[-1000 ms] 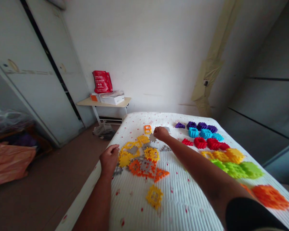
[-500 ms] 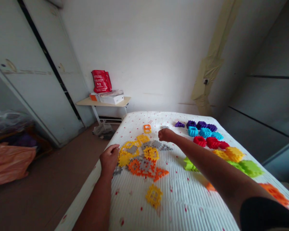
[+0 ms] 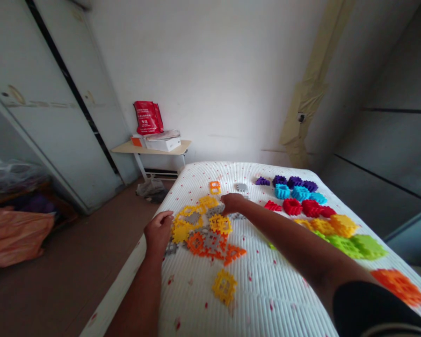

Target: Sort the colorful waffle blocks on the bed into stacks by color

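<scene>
A mixed pile of yellow, grey and orange interlocking plastic pieces (image 3: pixel 210 229) lies on a white ribbed mattress (image 3: pixel 266 285). My left hand (image 3: pixel 158 234) rests curled at the mattress edge, just left of the pile's yellow pieces. My right hand (image 3: pixel 232 204) reaches across with its fingers closed down on the grey pieces at the pile's far side; what they grip is hidden. A lone grey piece (image 3: pixel 242 187) lies beyond it, next to a single orange piece (image 3: pixel 215 187). One yellow piece (image 3: pixel 225 286) lies apart, nearer me.
Sorted groups line the mattress's right side: purple (image 3: pixel 291 181), cyan (image 3: pixel 296 193), red (image 3: pixel 301 207), yellow (image 3: pixel 333 225), green (image 3: pixel 358 245), orange (image 3: pixel 400 285). A small table (image 3: pixel 150 149) with a red bag (image 3: pixel 148 117) stands by the wall. On the left are a wardrobe (image 3: pixel 38 117) and floor.
My right hand went out to the far part of the mattress, left a grey piece lying there, and came back to the pile. My left hand stayed put.
</scene>
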`<state>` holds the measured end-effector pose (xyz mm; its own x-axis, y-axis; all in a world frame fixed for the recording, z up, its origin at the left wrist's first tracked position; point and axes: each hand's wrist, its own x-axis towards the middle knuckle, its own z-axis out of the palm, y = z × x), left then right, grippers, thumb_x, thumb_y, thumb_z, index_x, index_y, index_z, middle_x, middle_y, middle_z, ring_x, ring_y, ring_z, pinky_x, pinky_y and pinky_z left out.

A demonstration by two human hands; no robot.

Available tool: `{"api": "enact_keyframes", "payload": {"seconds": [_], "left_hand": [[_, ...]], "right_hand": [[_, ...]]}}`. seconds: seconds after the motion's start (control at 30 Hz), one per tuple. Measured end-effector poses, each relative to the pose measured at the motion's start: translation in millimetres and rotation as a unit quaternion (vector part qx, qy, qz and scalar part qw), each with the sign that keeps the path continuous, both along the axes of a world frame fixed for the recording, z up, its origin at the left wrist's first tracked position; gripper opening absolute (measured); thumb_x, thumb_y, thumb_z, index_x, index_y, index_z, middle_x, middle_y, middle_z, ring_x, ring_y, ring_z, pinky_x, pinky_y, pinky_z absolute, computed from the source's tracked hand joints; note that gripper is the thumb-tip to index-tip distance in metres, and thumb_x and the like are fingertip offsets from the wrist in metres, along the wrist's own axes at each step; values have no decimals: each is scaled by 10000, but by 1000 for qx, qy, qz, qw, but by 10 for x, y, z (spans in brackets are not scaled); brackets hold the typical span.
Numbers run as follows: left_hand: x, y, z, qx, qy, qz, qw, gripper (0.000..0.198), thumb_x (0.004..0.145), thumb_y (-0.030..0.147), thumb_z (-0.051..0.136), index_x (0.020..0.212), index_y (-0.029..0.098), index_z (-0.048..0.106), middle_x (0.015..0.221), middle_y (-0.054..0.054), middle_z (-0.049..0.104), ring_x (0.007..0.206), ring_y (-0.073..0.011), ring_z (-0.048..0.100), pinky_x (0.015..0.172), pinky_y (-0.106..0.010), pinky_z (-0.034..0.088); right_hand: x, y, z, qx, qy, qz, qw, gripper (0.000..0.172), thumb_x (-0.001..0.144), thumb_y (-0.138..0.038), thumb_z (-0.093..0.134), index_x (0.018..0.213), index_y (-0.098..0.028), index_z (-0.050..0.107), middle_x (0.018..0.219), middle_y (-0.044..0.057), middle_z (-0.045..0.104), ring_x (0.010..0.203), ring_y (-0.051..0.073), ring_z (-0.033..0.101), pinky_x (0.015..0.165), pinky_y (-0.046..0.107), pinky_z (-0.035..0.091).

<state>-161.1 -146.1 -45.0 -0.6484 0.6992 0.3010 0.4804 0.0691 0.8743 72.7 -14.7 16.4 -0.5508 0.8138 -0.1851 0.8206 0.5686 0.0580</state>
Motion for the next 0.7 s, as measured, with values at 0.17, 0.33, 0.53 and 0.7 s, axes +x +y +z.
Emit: {"api": "enact_keyframes", "payload": {"seconds": [0.17,0.33,0.53,0.7], "left_hand": [[-35,17,-52,-6,-22,-3,1000,297,656,352,541,845,188,702,793,-49,716,727,-204,657,752,-326,504],[-51,31,-77,-13,-34,-3,999,310,663,371,541,861,190,696,852,-61,716,726,-199,657,768,-335,501],[-22,6,-34,-22,-46,4,999,319,654,381,545,863,194,696,860,-61,716,756,-206,658,794,-345,492],[-30,11,-42,-27,-51,1,998,324,651,388,553,865,192,697,843,-58,721,723,-202,659,753,-335,501]], "right_hand": [[217,288,208,54,-5,-5,998,563,706,-423,661,1217,-223,536,1114,120,641,1020,283,605,780,364,475],[658,730,382,99,-22,-44,994,588,732,-305,646,1284,-197,476,1128,160,613,1025,291,595,789,362,457],[851,948,256,95,-35,-40,994,580,740,-289,642,1292,-227,477,1130,137,611,1010,265,598,772,327,453],[773,1026,104,87,-39,-26,995,598,730,-293,664,1297,-255,478,1142,121,613,1080,264,561,833,339,429]]}}
